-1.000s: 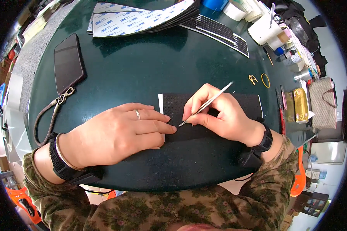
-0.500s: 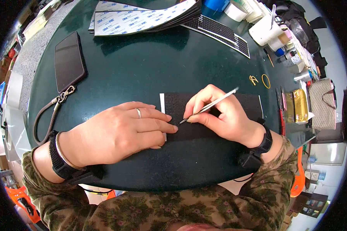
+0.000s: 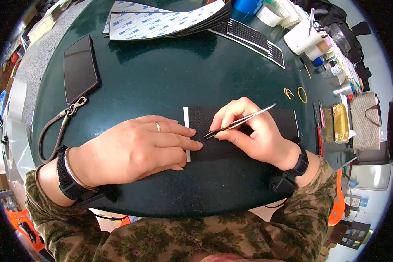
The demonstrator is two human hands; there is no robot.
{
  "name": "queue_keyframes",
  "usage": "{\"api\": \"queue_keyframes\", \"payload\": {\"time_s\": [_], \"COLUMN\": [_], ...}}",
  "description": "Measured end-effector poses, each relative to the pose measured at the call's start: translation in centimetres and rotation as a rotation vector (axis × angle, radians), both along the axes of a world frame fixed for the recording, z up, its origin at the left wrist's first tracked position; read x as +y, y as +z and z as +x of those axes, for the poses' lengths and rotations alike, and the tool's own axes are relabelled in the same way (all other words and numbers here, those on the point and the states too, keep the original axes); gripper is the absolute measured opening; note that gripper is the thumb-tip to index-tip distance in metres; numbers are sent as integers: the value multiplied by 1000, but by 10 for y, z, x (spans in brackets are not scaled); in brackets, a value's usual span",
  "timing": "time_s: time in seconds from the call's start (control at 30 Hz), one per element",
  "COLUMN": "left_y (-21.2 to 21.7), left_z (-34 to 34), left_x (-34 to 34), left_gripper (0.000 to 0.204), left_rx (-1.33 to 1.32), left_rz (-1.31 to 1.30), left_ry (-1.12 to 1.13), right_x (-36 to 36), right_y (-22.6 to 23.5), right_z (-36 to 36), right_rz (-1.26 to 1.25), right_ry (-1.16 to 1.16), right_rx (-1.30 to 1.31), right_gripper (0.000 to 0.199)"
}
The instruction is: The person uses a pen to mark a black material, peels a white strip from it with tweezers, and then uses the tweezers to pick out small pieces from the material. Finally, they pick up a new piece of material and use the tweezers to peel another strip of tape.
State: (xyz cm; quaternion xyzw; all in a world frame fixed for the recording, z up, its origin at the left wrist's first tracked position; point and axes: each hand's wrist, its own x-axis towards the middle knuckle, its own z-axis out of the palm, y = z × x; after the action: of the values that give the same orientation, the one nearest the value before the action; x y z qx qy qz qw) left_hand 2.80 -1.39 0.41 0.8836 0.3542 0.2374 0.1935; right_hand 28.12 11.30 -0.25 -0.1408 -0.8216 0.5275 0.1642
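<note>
A black perforated foam strip (image 3: 284,120) with a white backing edge lies across the dark green table (image 3: 170,74) in front of me. My left hand (image 3: 135,150), ring on one finger, lies flat with its fingertips pressing the strip's left end. My right hand (image 3: 253,131) rests on the strip and pinches metal tweezers (image 3: 240,122), whose tips touch the strip close to my left fingertips. Both wrists wear black bands.
A black phone (image 3: 80,67) with a brown wrist strap (image 3: 59,126) lies at the left. White-backed sheets (image 3: 161,19) and perforated black strips (image 3: 253,39) sit at the back. Two yellow rubber bands (image 3: 294,93), a white cup (image 3: 299,37), gold packets (image 3: 338,122) and a small handbag (image 3: 366,120) crowd the right.
The tweezers have tilted lower and their tips have shifted slightly along the strip. My left hand has stayed pressed on the strip's end.
</note>
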Motion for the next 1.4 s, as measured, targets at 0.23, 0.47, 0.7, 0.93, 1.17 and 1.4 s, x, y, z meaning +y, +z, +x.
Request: {"api": "queue_keyframes", "payload": {"time_s": [0.23, 0.47, 0.7, 0.93, 1.17, 1.4], "left_y": [0, 0, 0, 0, 0, 1], "left_z": [0, -1, 0, -1, -1, -1], "left_x": [1, 1, 2, 2, 0, 0], "left_gripper": [13, 14, 13, 13, 13, 11], "left_rx": [-38, -42, -54, -47, -29, 12], "left_rz": [-30, -38, -36, -40, -28, 15], "left_ry": [-5, -2, 6, 4, 11, 29], "right_x": [1, 1, -2, 1, 1, 2], "right_y": [4, 3, 4, 2, 1, 3], "right_z": [1, 0, -2, 0, 0, -1], "right_rz": [-38, -253, 56, -162, -39, -16], "right_ry": [-9, -107, -46, -117, -84, -64], "right_rx": [-38, -57, -49, -89, -69, -86], "right_gripper": [21, 20, 17, 19, 20, 20]}}
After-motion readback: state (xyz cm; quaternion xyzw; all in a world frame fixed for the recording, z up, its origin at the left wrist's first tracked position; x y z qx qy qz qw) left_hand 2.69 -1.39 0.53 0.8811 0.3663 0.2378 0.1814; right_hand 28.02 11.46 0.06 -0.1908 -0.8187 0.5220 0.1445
